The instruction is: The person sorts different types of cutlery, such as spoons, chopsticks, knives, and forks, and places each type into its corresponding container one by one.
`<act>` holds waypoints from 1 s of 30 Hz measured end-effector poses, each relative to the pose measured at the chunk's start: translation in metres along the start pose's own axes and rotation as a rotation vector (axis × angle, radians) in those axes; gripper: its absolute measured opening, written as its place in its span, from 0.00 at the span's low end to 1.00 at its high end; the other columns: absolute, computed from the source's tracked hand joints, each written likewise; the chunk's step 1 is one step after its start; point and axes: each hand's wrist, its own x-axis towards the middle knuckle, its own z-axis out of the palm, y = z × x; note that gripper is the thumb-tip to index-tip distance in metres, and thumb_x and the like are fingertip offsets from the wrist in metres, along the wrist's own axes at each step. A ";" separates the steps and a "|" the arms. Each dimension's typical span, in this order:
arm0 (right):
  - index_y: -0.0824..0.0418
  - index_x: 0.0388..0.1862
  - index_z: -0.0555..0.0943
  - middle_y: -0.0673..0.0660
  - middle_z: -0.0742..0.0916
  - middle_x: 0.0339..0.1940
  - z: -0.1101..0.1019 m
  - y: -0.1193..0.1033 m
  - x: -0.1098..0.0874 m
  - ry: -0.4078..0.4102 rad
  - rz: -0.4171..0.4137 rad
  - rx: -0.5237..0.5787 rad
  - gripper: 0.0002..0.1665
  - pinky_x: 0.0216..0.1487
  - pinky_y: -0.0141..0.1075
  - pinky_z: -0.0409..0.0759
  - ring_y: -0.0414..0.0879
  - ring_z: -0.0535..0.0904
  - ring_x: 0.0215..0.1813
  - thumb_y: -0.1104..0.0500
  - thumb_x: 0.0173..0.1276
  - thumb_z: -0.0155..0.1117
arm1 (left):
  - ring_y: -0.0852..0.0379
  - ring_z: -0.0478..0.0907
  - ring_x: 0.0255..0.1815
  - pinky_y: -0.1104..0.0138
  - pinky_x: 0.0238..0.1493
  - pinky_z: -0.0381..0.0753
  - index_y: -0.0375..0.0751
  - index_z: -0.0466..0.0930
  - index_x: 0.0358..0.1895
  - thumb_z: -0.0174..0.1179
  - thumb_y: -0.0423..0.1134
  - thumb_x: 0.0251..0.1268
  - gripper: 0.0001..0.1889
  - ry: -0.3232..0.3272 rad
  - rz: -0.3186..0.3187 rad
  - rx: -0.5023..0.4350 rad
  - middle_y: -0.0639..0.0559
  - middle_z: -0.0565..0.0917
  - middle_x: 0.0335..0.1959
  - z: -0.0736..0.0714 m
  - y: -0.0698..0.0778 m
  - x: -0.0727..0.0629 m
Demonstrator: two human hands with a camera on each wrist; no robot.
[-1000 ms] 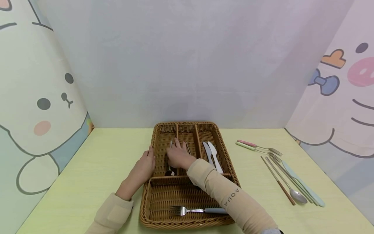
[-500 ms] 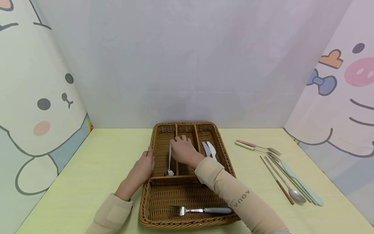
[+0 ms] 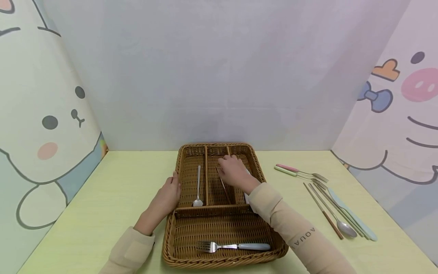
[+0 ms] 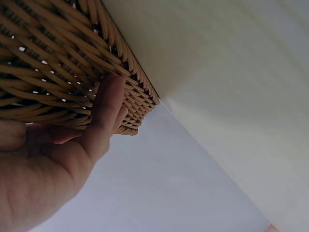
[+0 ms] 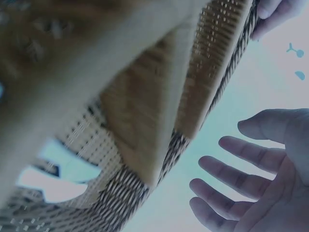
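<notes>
A brown wicker cutlery basket (image 3: 224,264) with a wide front compartment and three narrow back ones stands mid-table. My left hand (image 3: 167,196) grips its left rim, a digit against the outer wall (image 4: 58,72) in the left wrist view. My right hand (image 3: 235,172) is over the divider between the middle and right compartments, fingers spread and holding nothing in the right wrist view. A metal spoon (image 3: 198,186) lies in the left compartment, and a thin metal stick (image 3: 223,184) in the middle one. White knives (image 5: 58,186) in the right compartment are mostly hidden by my right arm.
A fork with a grey-blue handle (image 3: 253,246) lies in the front compartment. On the table to the right are pink-handled (image 3: 287,167) and green-handled (image 3: 285,171) forks, several chopsticks (image 3: 328,219), a spoon (image 3: 346,229) and a pale green knife (image 3: 359,220). A wall panel stands behind.
My right hand has moved rightward from the left compartment, past the middle one, uncovering the spoon and the thin metal stick. My left hand has stayed on the basket's left side.
</notes>
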 end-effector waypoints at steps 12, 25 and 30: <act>0.62 0.42 0.80 0.58 0.82 0.35 -0.013 0.049 -0.026 0.116 0.050 -0.012 0.10 0.31 0.43 0.75 0.53 0.76 0.35 0.62 0.62 0.58 | 0.50 0.77 0.24 0.67 0.20 0.74 0.16 0.52 0.64 0.42 0.33 0.70 0.26 -0.005 0.013 0.010 0.25 0.71 0.52 -0.001 0.000 0.000; 0.71 0.45 0.79 0.68 0.82 0.41 -0.014 0.114 -0.067 0.098 0.186 0.110 0.14 0.39 0.52 0.77 0.61 0.78 0.42 0.64 0.62 0.56 | 0.51 0.75 0.22 0.67 0.19 0.72 0.16 0.51 0.64 0.41 0.33 0.70 0.26 -0.016 0.004 0.003 0.24 0.70 0.52 -0.002 0.000 -0.001; 0.74 0.44 0.78 0.71 0.81 0.41 -0.009 0.139 -0.085 0.077 0.226 0.152 0.14 0.36 0.49 0.77 0.61 0.78 0.40 0.67 0.60 0.56 | 0.51 0.75 0.22 0.67 0.19 0.72 0.16 0.50 0.64 0.41 0.33 0.70 0.26 -0.017 0.004 0.010 0.24 0.70 0.52 -0.002 0.001 0.000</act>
